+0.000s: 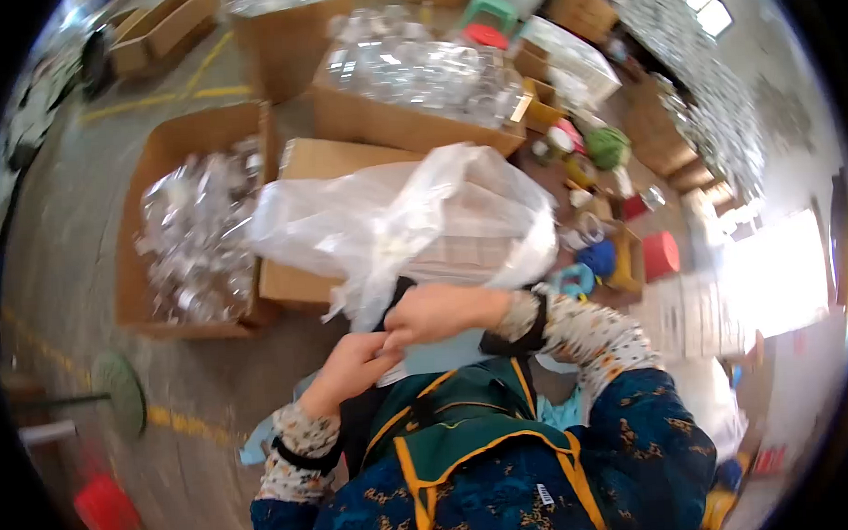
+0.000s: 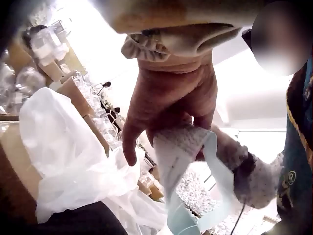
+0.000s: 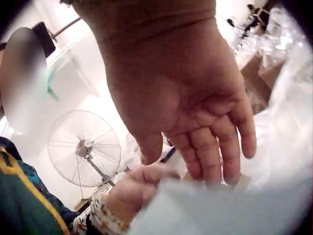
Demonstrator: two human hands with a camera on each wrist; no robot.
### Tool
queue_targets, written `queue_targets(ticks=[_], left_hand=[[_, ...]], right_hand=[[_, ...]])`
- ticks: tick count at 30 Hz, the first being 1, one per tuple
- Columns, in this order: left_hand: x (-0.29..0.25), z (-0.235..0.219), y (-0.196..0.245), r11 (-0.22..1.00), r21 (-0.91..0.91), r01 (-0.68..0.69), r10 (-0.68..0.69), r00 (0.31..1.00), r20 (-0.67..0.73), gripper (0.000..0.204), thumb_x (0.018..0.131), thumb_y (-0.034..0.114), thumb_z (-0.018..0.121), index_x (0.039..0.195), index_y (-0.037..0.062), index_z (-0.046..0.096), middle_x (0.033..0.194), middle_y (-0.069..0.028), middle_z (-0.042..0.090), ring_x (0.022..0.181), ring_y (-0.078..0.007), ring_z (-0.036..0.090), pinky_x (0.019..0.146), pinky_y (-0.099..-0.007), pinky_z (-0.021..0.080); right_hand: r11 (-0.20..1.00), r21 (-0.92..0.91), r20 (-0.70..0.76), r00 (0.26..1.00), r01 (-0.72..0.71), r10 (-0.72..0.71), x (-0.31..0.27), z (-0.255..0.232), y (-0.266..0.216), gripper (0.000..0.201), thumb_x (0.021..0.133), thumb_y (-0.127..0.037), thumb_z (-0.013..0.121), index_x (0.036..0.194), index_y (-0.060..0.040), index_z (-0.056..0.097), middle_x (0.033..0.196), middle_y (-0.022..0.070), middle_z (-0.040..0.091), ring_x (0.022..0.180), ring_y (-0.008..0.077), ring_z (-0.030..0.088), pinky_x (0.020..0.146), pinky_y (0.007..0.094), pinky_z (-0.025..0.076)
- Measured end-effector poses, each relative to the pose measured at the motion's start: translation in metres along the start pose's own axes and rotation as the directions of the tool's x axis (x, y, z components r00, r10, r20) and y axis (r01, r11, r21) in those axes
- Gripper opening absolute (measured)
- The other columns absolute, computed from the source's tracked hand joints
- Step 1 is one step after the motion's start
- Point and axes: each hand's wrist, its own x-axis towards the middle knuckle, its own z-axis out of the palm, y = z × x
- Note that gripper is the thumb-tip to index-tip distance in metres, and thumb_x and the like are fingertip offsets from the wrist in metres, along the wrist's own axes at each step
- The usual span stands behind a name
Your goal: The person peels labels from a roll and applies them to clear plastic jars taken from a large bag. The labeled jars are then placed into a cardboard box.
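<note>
Plastic bag (image 1: 413, 219): light, limp, slippery film; best taken at its gathered edge. Left hand (image 1: 348, 366) pinches pale blue sheet (image 2: 183, 156); right hand (image 1: 440, 311) relaxed, fingers straight.

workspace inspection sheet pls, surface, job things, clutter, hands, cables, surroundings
surface: concrete floor with yellow lines
job's things: clear plastic bag over a closed carton; pale blue sheet
clutter: open cartons of clear packaged items; red stool
grippers: left hand pinches the pale blue sheet; right hand open, fingers on the sheet's top edge
cables: nothing seen
surroundings: pedestal fan; stacked boxes
</note>
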Motion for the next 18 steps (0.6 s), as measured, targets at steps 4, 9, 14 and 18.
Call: queue_targets(ticks=[4,9,14,18], left_hand=[[0.004,0.025,-0.004,0.993,0.094,-0.075,0.064,0.991,0.114,0.020,0.081,0.023,0.066,0.083,0.0032,0.065,0.065,-0.0150,0.055,0.058,-0.0278,0.054,0.054,-0.0342,0.042],[0.018,0.061,0.019,0.992,-0.076,-0.097,0.112,0.965,0.236,0.022,0.087,0.018,0.062,0.079,-0.0026,0.059,0.062,-0.0037,0.052,0.059,-0.0083,0.043,0.051,-0.0269,0.037],[0.033,0.108,0.027,0.931,-0.360,0.057,0.033,0.970,0.241,0.018,0.089,0.008,0.056,0.073,0.0010,0.056,0.065,0.0007,0.050,0.064,-0.0076,0.051,0.090,-0.0296,0.043],[0.042,0.115,0.018,0.759,-0.640,0.122,-0.122,0.992,0.045,0.017,0.092,0.008,0.052,0.075,0.0066,0.050,0.068,0.0018,0.050,0.062,-0.0078,0.050,0.093,-0.0351,0.045]], right_hand=[[0.894,0.445,-0.175,0.984,0.059,0.022,-0.044,0.064,0.008,0.038,0.089,-0.034,0.051,0.084,0.0022,0.061,0.076,0.0215,0.061,0.074,0.0380,0.058,0.067,0.0425,0.046],[0.872,0.471,-0.431,0.897,0.132,0.097,-0.107,0.102,0.004,0.030,0.090,-0.026,0.051,0.079,0.0016,0.057,0.070,0.0199,0.054,0.065,0.0344,0.055,0.061,0.0380,0.043],[0.825,0.535,-0.771,0.505,0.182,0.389,-0.168,0.148,0.013,0.023,0.090,-0.018,0.054,0.076,0.0001,0.054,0.065,0.0115,0.050,0.060,0.0206,0.050,0.060,0.0312,0.042],[0.507,0.861,-0.472,0.307,-0.042,0.826,-0.263,0.225,0.088,0.026,0.093,-0.025,0.049,0.084,-0.0023,0.057,0.073,0.0037,0.055,0.068,0.0141,0.052,0.064,0.0289,0.044]])
